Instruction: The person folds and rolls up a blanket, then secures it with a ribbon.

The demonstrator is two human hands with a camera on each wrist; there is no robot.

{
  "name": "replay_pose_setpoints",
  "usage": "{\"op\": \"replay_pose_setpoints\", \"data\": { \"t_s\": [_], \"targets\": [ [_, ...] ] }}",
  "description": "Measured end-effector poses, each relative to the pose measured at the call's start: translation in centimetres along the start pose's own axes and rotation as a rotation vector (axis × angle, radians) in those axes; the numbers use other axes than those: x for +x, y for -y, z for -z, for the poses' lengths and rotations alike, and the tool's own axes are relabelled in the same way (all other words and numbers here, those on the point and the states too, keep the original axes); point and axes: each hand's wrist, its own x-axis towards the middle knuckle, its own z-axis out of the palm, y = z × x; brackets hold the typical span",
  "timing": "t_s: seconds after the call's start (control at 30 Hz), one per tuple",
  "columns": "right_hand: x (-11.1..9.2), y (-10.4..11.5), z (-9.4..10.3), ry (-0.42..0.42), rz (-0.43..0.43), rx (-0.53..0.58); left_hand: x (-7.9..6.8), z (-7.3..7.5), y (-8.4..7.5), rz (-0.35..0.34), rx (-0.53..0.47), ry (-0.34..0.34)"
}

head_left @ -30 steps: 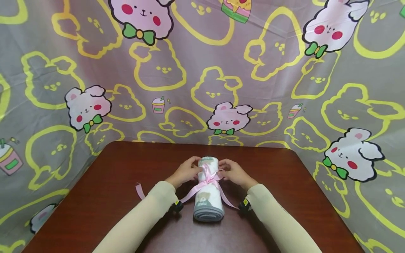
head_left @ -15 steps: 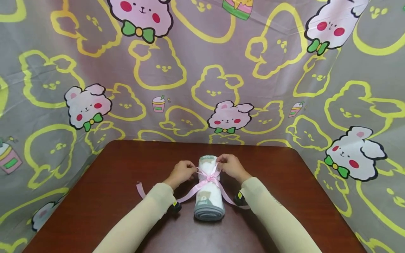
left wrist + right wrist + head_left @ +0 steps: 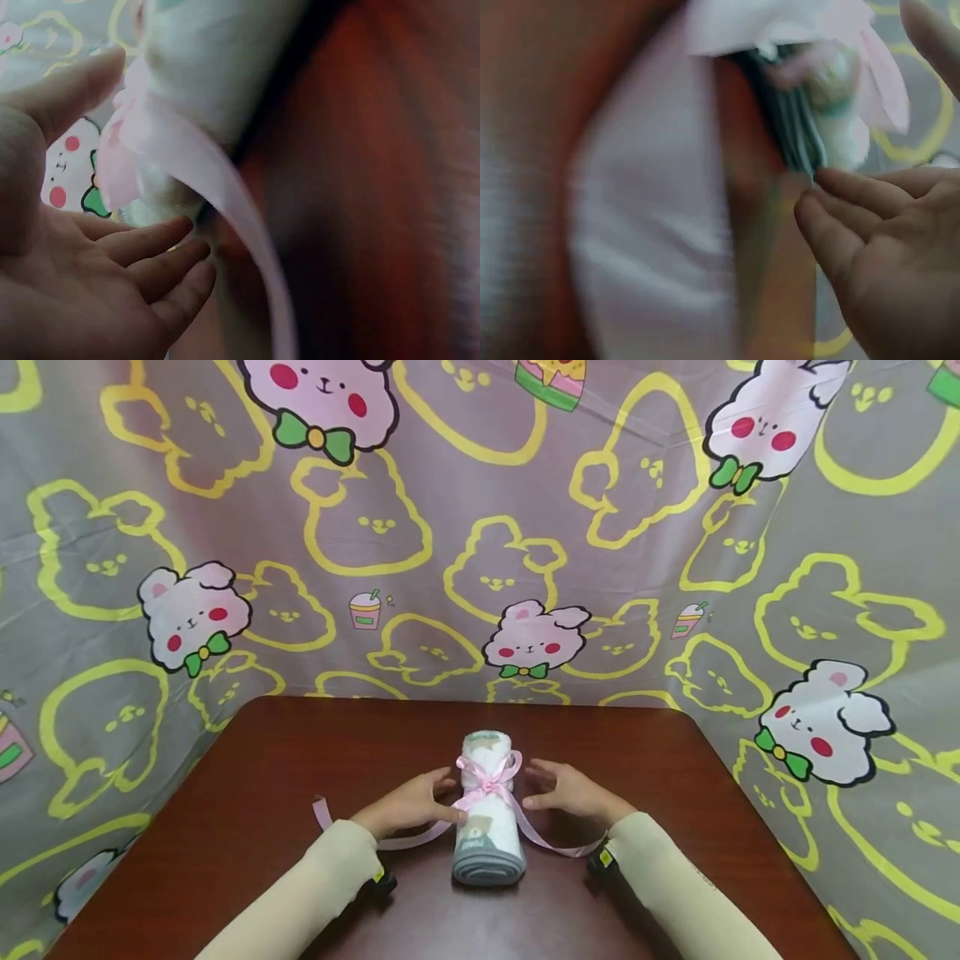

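A rolled white towel (image 3: 497, 837) with grey edges and a bear print lies on the table, pointing away from me. Pink ribbon (image 3: 490, 786) circles its middle and is tied in a bow with two loops. My left hand (image 3: 414, 802) is at the towel's left side, thumb near it, fingers apart. On the other side, my right hand (image 3: 576, 793) stands a little off the roll with its fingers loosely extended. Both wrist views show an open palm, the left (image 3: 90, 277) and the right (image 3: 900, 247), with nothing held.
The brown wooden table (image 3: 330, 743) has rounded far corners. One long ribbon tail (image 3: 416, 839) runs left under my left wrist, and another (image 3: 551, 846) curves right to my right wrist. A patterned cloth (image 3: 420, 510) hangs behind and at both sides.
Half a second ago both hands' fingertips were at the bow's loops. They have since let go and moved down and outward, leaving the loops standing on the towel.
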Motion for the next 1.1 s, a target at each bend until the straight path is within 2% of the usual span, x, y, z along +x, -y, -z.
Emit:
{"op": "replay_pose_setpoints", "data": {
  "t_s": [0.1, 0.17, 0.33, 0.53, 0.83, 1.1],
  "targets": [
    [-0.9, 0.5, -1.0, 0.027, 0.007, -0.213, -0.6, -0.3, 0.1, -0.020, 0.156, 0.022],
    [-1.2, 0.9, -1.6, 0.035, 0.007, -0.272, -0.7, -0.4, 0.2, -0.049, 0.202, 0.040],
    [-1.2, 1.2, -2.6, 0.051, -0.005, -0.279, -0.6, -0.6, 0.4, -0.050, 0.186, 0.081],
    [-0.6, 1.3, -2.8, 0.052, 0.003, -0.255, -0.4, -0.7, 0.9, -0.044, 0.202, 0.074],
    [1.4, 1.2, -2.7, 0.075, -0.006, -0.269, 0.2, 0.5, 1.2, -0.092, 0.232, 0.058],
    [3.2, 1.4, -3.1, 0.082, 0.006, -0.253, 0.8, 1.7, 1.7, -0.085, 0.233, 0.051]
  ]
}}
